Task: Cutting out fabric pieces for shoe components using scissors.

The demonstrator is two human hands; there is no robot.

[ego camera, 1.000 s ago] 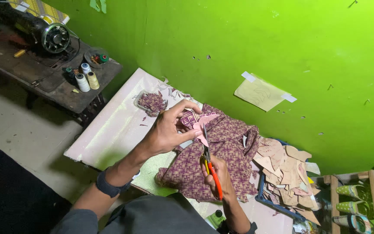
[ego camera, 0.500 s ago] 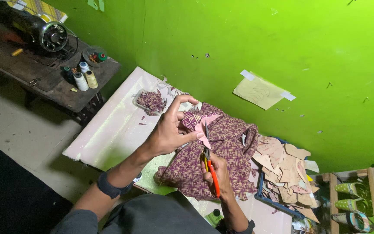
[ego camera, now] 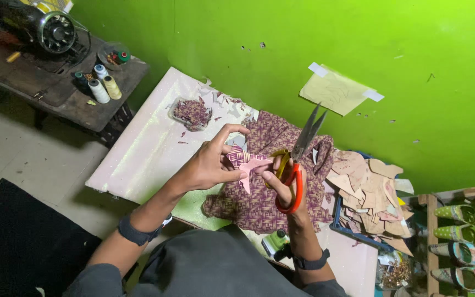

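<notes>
Over the tabletop (ego camera: 138, 159), left hand (ego camera: 207, 165) pinches a small pink-backed patterned fabric piece (ego camera: 246, 162) w/ thumb & fingers, grip closed on it. Right hand (ego camera: 281, 184) has fingers through the orange-handled scissors (ego camera: 298, 159), blades slightly apart, pointing up, just beside the piece. Larger patterned cloth (ego camera: 270, 203) lies underneath. Risk, IMO: blades sit close to the left fingertips, so a nick is possible; a loose pinch could let the piece twist, giving a crooked cut.
</notes>
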